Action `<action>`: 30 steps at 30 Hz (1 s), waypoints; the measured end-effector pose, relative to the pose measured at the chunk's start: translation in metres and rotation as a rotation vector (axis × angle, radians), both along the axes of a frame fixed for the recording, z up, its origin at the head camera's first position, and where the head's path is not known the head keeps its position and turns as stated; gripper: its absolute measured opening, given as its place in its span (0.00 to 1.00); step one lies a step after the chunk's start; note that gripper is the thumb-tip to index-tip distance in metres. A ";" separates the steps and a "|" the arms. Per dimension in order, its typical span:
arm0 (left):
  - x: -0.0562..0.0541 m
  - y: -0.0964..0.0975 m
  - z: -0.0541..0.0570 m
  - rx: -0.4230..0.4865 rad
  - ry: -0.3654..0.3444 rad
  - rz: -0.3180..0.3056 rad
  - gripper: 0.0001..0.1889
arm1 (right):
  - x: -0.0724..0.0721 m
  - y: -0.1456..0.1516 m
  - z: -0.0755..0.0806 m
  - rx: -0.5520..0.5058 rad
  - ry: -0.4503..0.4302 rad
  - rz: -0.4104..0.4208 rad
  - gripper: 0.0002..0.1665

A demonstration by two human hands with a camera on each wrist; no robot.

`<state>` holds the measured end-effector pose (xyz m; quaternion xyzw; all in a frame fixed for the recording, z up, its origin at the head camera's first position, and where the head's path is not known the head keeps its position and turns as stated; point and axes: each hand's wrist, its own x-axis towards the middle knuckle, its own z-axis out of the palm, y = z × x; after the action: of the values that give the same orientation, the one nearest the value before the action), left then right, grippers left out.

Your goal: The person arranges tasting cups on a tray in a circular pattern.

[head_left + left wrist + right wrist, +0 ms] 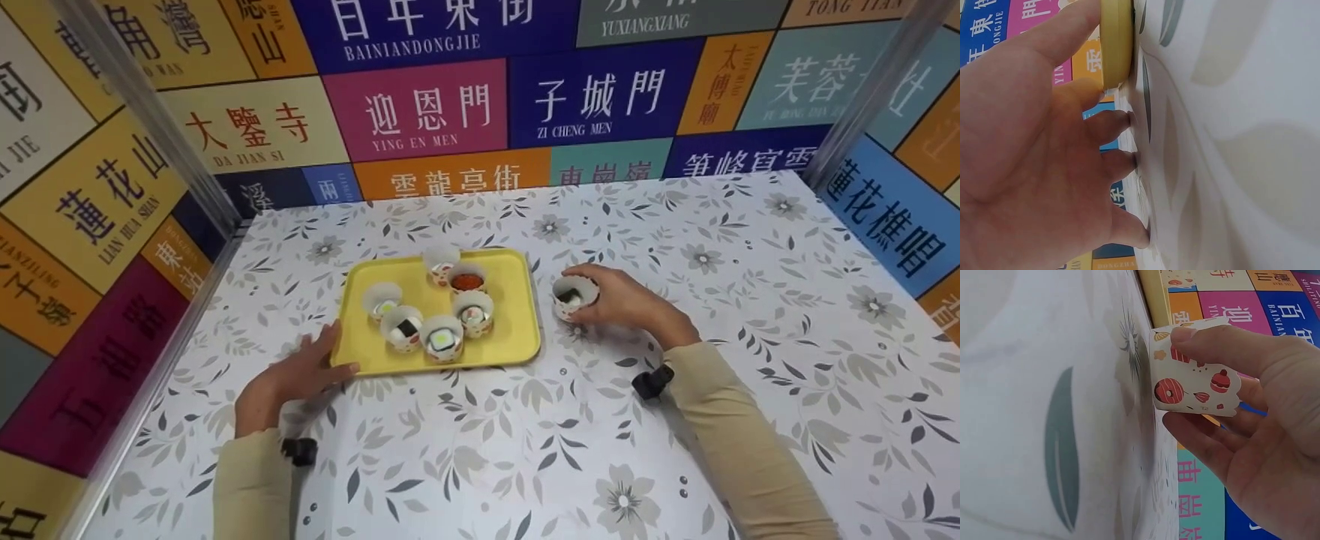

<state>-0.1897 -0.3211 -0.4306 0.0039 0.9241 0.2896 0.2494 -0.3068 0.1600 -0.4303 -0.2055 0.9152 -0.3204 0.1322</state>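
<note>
My right hand (626,300) grips a paper baking cup (574,298), thumb and fingers round its sides, just right of the yellow tray (529,346). A small white piece with a dark strip lies inside the cup. In the right wrist view the cup (1193,377) shows red pastry prints, its base at the tabletop. At the tray's front left corner rests my left hand (300,371), fingers spread and thumb along the edge. The left wrist view shows its thumb and forefinger touching the tray rim (1116,45). Several similar cups (442,341) with small sushi-like pieces stand on the tray.
One cup (468,279) on the tray holds something orange-red. The table has a white floral cover (480,450). Printed sign-covered walls (420,112) stand behind and at both sides, with clear corner posts (161,127).
</note>
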 end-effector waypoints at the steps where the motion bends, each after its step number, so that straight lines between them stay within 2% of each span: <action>1: 0.000 0.000 0.000 -0.003 -0.003 0.008 0.53 | 0.000 -0.001 0.000 -0.005 0.007 0.003 0.45; 12: -0.002 0.000 -0.003 -0.015 -0.028 0.046 0.52 | 0.006 -0.015 0.002 -0.010 0.046 0.031 0.44; 18: -0.001 0.000 -0.002 -0.023 -0.023 0.045 0.52 | 0.010 -0.024 0.005 -0.010 0.053 0.054 0.44; 24: 0.001 0.000 -0.001 -0.003 0.003 0.019 0.53 | 0.013 -0.029 0.008 -0.020 0.059 0.078 0.42; 30: 0.000 0.002 -0.002 -0.014 -0.010 0.053 0.52 | 0.016 -0.028 0.012 -0.023 0.062 0.067 0.42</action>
<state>-0.1900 -0.3188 -0.4327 -0.0240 0.9246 0.2896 0.2464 -0.2908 0.1316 -0.4185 -0.2475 0.9077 -0.3197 0.1120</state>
